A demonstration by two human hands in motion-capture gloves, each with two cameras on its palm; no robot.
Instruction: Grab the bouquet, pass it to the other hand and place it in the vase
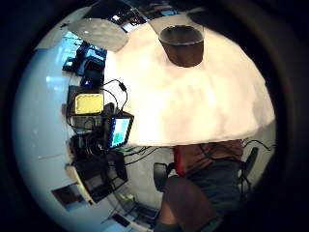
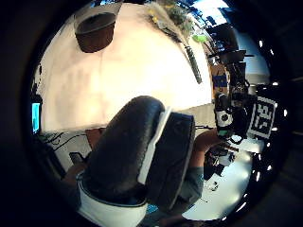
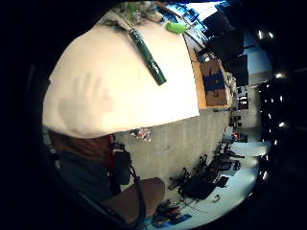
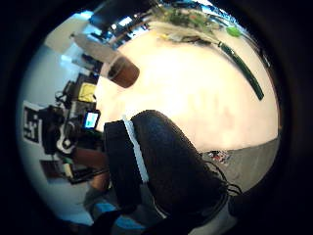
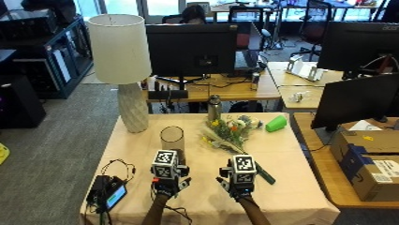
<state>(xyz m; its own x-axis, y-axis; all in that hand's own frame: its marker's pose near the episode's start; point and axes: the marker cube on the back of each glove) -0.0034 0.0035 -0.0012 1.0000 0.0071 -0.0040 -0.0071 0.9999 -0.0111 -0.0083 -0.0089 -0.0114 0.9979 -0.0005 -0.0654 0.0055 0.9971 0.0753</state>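
Bouquet (image 5: 232, 132) lies on the cloth-covered table (image 5: 293, 187), flowers toward the far side, dark green wrapped stems running to the near right; the glass vase (image 5: 172, 138) stands upright to its left, apart from it; a white lamp (image 5: 122, 65) stands at the far left and a green cup (image 5: 276, 123) at the far right; left hand (image 5: 167, 182) and right hand (image 5: 237, 183) hover side by side over the near table, fingers spread, holding nothing. Left palm views: vase (image 1: 182, 45) on the cloth; bouquet (image 2: 176, 26) beyond it. Right palm views: stems (image 3: 147, 57) on the cloth; vase (image 4: 123, 71) far off.
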